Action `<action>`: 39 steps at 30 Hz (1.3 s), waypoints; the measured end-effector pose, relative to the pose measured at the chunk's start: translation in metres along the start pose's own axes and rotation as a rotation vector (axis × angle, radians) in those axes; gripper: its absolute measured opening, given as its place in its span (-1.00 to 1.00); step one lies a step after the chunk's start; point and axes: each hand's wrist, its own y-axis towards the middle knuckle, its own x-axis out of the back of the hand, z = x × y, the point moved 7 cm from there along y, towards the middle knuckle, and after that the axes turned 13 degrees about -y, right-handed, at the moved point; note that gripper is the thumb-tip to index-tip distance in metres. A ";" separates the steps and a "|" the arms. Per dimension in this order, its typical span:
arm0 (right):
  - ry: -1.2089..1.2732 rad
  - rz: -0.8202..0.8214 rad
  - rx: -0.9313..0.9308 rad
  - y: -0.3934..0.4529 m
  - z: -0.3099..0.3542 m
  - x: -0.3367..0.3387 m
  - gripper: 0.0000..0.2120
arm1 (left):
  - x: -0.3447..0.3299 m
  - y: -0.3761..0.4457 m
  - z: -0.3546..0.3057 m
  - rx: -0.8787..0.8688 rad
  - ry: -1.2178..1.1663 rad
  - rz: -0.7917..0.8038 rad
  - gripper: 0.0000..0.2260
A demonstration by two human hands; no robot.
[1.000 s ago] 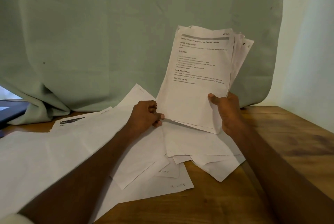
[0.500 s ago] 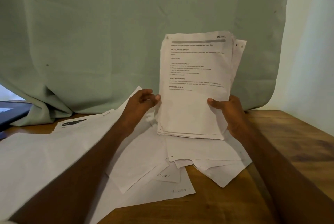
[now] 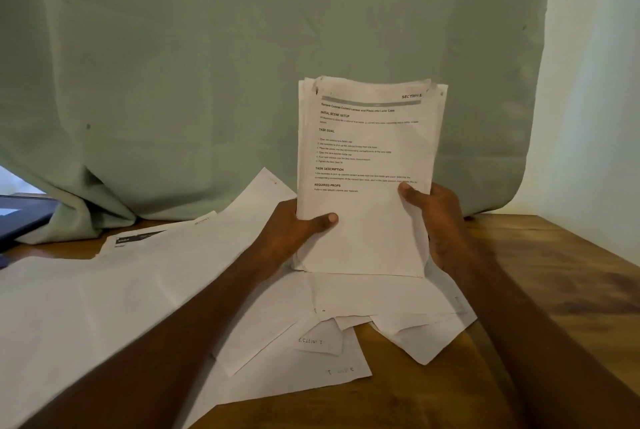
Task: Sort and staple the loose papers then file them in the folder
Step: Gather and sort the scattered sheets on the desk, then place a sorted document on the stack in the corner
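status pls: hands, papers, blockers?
Left hand and right hand both grip paper stack, upright. Loose sheets on table. No stapler or folder identifiable.

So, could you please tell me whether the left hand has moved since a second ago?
Yes: the left hand left the loose papers for the stack.

Your two forearms are bare, no sleeves, no watch/rings/gloves on either. Left hand & right hand: short, trimmed nails, thumbnail on each faces the cam. Arms run in from bottom corners, elbows out of shot.
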 end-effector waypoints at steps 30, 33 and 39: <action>-0.170 0.066 0.015 -0.014 0.002 -0.018 -0.63 | 0.012 0.004 -0.014 -0.057 0.150 -0.269 -0.68; -0.194 0.083 -0.025 -0.016 0.007 -0.004 -0.65 | 0.002 -0.001 -0.014 -0.007 0.088 -0.221 -0.67; -0.244 -0.046 -0.188 -0.032 0.013 0.072 -0.85 | -0.058 -0.007 -0.013 0.079 -0.001 -0.025 -0.68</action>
